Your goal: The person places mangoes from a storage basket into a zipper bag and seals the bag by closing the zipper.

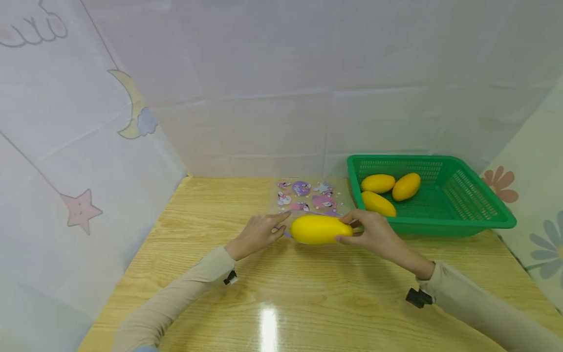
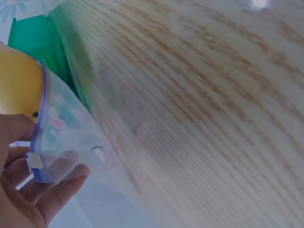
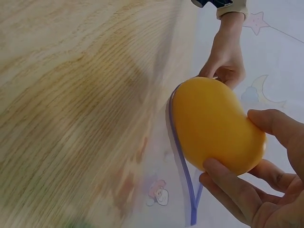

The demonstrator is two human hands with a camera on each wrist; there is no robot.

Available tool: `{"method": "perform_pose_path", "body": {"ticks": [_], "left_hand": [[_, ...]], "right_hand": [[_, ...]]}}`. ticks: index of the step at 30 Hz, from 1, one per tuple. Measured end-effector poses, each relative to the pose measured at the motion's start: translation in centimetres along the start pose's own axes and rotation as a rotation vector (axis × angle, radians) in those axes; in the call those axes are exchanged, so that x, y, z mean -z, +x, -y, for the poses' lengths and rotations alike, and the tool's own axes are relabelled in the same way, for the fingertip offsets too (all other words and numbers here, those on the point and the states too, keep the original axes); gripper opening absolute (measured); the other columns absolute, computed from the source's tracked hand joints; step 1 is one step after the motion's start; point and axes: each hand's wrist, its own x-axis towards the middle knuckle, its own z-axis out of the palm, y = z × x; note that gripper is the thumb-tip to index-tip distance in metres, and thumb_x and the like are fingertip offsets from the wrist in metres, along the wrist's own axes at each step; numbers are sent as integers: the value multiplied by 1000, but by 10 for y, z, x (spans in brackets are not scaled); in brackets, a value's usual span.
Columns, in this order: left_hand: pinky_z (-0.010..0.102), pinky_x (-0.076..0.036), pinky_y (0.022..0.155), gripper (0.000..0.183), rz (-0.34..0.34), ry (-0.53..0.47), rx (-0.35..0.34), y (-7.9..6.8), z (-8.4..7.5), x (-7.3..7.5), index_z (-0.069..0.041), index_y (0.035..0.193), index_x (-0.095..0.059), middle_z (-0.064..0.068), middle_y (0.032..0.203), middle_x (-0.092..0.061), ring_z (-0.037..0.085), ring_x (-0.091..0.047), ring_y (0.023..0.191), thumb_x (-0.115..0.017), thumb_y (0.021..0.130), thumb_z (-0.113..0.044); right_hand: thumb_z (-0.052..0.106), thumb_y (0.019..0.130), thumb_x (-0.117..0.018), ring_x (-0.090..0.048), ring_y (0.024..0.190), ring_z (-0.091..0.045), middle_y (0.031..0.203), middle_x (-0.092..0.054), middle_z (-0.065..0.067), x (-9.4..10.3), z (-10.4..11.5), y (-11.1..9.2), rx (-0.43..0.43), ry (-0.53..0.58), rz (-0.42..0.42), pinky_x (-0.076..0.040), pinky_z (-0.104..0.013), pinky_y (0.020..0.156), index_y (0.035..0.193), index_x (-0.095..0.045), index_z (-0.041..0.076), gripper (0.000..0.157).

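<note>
A yellow mango (image 1: 320,229) lies sideways at the mouth of a clear zip bag (image 1: 308,195) printed with pink and purple cartoon figures. My right hand (image 1: 371,232) grips the mango by its right end, thumb and fingers on opposite sides. At the bag's left corner, my left hand (image 1: 259,233) pinches the purple-edged opening; a white slider (image 2: 34,161) shows beside its fingers in the left wrist view. In the right wrist view, the purple zip edge (image 3: 178,137) runs along the mango's side.
A green plastic basket (image 1: 448,226) stands at the back right, just beyond my right hand. Three yellow mangoes (image 1: 378,184) lie in its left part. Under everything is a wooden table (image 1: 286,283), with a pale printed cloth (image 1: 264,98) hanging behind it.
</note>
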Motion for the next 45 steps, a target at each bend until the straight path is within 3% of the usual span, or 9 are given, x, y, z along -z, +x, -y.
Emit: {"method": "perform_pose_path", "body": {"ticks": [15,22,36,45], "left_hand": [[12,-19,38,40,-1,14,-6,-1,-1,-1,1,128,-64,9,87,-74,-2,-18,41,-70,90,-6],[11,-21,38,36,-14,-2,-18,-1,0,-3,2,127,-64,6,82,-73,-2,-21,41,-66,91,-3],[12,-19,39,37,-33,7,-23,-1,-2,-2,0,127,-66,-3,66,-60,-3,-17,45,-65,90,0],[13,-20,40,37,-32,13,-33,-1,-1,-4,0,128,-65,2,78,-69,-3,-17,45,-64,90,0]], "right_hand": [[13,77,-86,-69,89,-29,101,-68,-12,-13,0,4,10,-5,-26,-57,-24,65,103,-70,0,34],[15,75,-87,-67,86,-25,95,-67,-7,-19,-1,5,44,-69,-63,-59,-31,67,102,-71,0,36],[13,75,-87,-67,85,-26,97,-65,-10,-30,0,6,52,-119,-99,-59,-33,68,101,-71,-3,35],[11,73,-88,-67,83,-28,96,-66,-13,-34,1,7,39,-154,-126,-59,-37,67,100,-72,-5,36]]}}
